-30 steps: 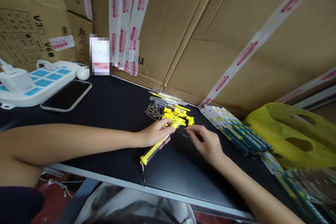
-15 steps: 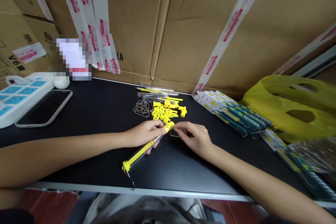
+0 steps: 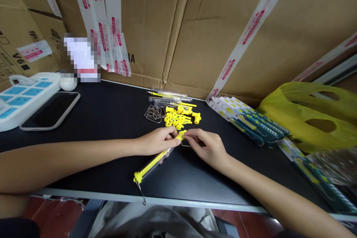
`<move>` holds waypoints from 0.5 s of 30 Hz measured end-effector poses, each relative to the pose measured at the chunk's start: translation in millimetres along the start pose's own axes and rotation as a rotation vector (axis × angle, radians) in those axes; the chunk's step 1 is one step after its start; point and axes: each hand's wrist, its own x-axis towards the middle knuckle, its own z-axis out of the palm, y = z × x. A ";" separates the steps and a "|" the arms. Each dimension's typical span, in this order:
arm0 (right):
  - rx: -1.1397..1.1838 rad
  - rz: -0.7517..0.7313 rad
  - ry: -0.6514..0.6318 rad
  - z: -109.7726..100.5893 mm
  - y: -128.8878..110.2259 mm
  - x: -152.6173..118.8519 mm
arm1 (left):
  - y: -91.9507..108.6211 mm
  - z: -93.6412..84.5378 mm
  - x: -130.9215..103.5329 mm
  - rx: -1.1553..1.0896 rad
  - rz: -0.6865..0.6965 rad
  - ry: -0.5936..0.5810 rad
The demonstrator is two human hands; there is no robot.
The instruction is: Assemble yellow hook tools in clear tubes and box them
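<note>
My left hand (image 3: 160, 140) is closed around a tubular spring scale (image 3: 152, 164), a clear tube with a yellow core. The scale lies at a slant, its metal hook (image 3: 142, 193) hanging from the lower left end near the table's front edge. At the upper end, my right hand (image 3: 208, 147) pinches a bent wire loop (image 3: 187, 145) against the yellow cap (image 3: 181, 135). Fingers partly hide the loop, and I cannot tell whether its ends sit in the cap. Just beyond my hands are a pile of yellow plastic parts (image 3: 175, 119) and a tangle of wire loops (image 3: 154, 114).
Clear tubes with yellow rods (image 3: 170, 98) lie at the back. Packaged scales (image 3: 248, 119) and a yellow plastic bag (image 3: 292, 108) are on the right. A phone (image 3: 51, 111) and a power strip (image 3: 25, 96) rest at left. Cardboard boxes (image 3: 145, 15) wall the rear.
The whole view has shifted slightly. My left hand's grip has come up closer to the cap, and both hands stay at the scale's upper end with the wire loop.
</note>
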 end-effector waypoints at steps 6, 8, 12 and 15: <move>0.008 0.141 -0.092 -2.6 -2.5 0.7 | 1.7 -0.5 -0.5 -0.004 -0.013 -0.027; 0.019 0.153 -0.115 -2.7 -2.9 1.7 | 2.7 -0.2 -0.3 0.008 -0.023 -0.024; 0.038 0.140 -0.150 -2.8 -5.6 3.5 | 2.2 1.1 0.5 0.047 -0.023 0.002; 0.042 0.121 -0.169 -3.8 -8.8 4.7 | 0.6 1.9 1.2 0.067 -0.012 0.016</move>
